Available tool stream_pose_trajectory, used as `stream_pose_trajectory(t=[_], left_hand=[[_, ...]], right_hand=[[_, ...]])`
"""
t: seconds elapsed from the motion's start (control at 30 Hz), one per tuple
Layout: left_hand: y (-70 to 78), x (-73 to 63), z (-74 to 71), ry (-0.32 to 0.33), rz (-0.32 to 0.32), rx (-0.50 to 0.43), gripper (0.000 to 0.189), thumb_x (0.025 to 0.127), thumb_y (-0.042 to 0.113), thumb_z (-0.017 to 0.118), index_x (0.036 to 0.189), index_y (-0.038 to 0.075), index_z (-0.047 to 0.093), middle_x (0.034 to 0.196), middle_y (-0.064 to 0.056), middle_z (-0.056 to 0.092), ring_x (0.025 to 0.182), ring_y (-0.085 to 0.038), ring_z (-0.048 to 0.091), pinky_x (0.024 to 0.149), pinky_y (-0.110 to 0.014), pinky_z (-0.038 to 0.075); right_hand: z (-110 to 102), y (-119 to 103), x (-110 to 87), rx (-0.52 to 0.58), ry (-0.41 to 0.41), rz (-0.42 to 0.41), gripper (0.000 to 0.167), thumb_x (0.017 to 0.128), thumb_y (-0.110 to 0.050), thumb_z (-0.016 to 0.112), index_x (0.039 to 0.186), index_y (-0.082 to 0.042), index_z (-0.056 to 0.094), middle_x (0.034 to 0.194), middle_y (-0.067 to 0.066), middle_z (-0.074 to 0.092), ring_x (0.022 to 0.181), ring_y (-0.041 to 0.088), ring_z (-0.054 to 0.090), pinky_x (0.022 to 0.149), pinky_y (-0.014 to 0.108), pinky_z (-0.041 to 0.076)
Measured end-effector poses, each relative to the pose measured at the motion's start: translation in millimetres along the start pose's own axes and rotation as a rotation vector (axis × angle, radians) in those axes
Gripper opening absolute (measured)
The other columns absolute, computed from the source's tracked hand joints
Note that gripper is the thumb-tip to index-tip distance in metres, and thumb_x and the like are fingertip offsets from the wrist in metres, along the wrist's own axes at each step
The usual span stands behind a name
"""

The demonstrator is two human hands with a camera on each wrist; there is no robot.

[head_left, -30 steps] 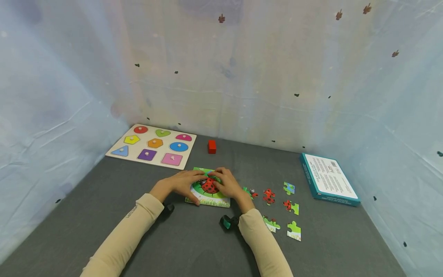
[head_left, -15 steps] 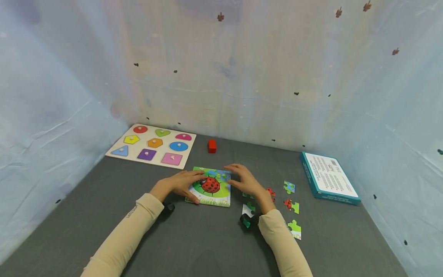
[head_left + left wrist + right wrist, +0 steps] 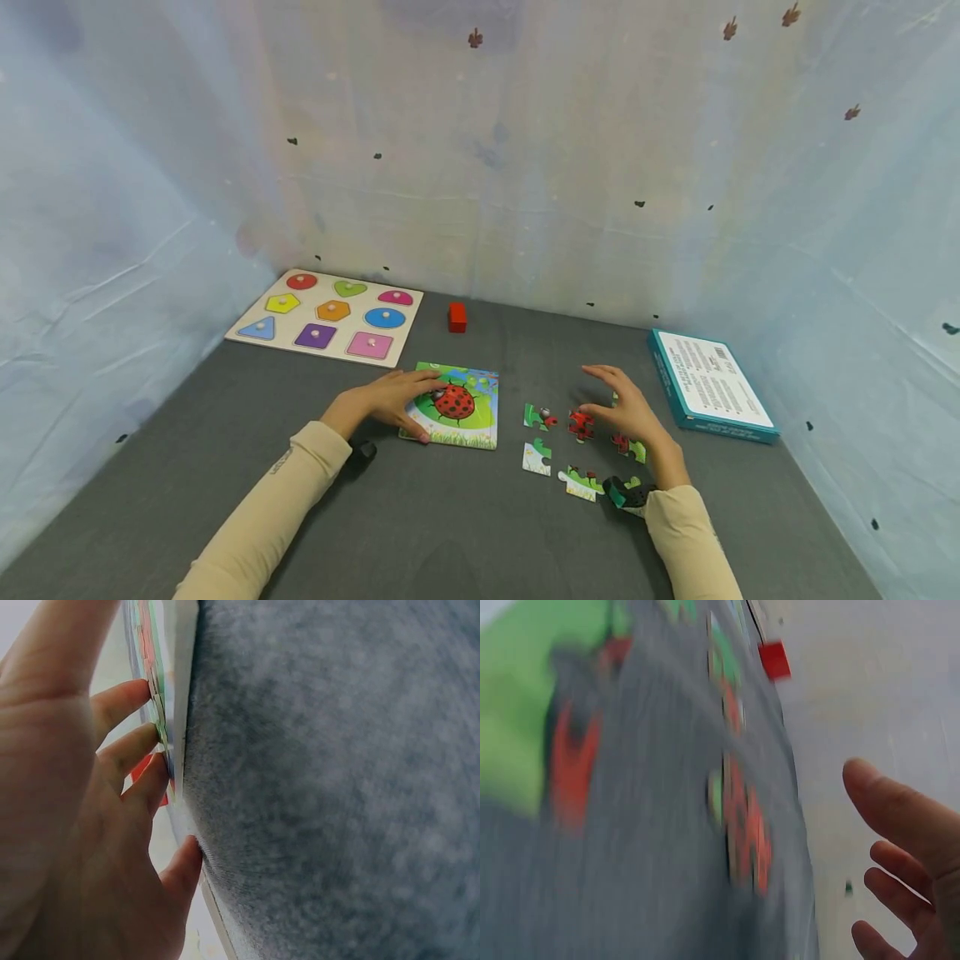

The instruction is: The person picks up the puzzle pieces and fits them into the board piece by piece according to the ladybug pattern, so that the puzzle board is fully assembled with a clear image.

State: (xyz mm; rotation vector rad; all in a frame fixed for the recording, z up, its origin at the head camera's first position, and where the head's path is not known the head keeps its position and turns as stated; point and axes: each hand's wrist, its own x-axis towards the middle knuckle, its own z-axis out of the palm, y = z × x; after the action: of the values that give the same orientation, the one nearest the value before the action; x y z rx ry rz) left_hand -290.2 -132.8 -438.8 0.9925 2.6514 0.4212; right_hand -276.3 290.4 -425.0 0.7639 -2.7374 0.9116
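Note:
The square ladybug picture board [image 3: 480,421] lies flat on the dark grey table in the head view. My left hand [image 3: 386,398] rests on its left side, fingers spread and fingertips touching the surface. Over the loose jigsaw pieces hovers my right hand [image 3: 630,414], its thumb and fingers apart and holding nothing. Below and left of that hand lie a red spotted piece [image 3: 581,426], a piece with a ladybug head [image 3: 539,417], a white and green piece [image 3: 536,457] and a grassy piece [image 3: 581,484]. Other pieces are partly hidden under the right hand and wrist.
A shape board [image 3: 345,321] with knobbed coloured shapes lies at the back left. Near it stands a small red block [image 3: 457,317]. A teal box [image 3: 712,385] lies at the right. Pale cloth walls [image 3: 480,167] enclose the table.
My right hand has left the ladybug board and moved right, over the loose pieces, uncovering more of the picture. The left hand has stayed on the board.

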Motion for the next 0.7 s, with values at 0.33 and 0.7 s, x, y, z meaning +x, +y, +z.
stream_pose_trajectory(t=[0.33,0.7], left_hand=[[-1.5,-0.8,2.0,0.008,0.005,-0.017,0.094,0.072,0.058,0.071,0.146,0.016,0.032,0.152,-0.013,0.023,0.138,-0.035,0.021,0.109,-0.058,0.015],[-0.1,-0.8,0.5,0.011,0.011,-0.008,0.094,0.072,0.059,0.070,0.146,0.016,0.031,0.152,-0.012,0.023,0.138,-0.034,0.022,0.108,-0.057,0.015]], right_hand=[[-12.9,43.5,-39.7,-0.053,0.073,0.092,0.053,0.085,-0.012,0.068,0.132,0.001,0.048,0.133,0.024,0.044,0.121,0.045,0.039,0.095,0.062,0.031],[-8.9,61.7,-47.5,-0.047,0.092,0.148,0.048,0.085,-0.013,0.068,0.128,0.001,0.053,0.130,0.026,0.047,0.120,0.045,0.040,0.095,0.062,0.029]])
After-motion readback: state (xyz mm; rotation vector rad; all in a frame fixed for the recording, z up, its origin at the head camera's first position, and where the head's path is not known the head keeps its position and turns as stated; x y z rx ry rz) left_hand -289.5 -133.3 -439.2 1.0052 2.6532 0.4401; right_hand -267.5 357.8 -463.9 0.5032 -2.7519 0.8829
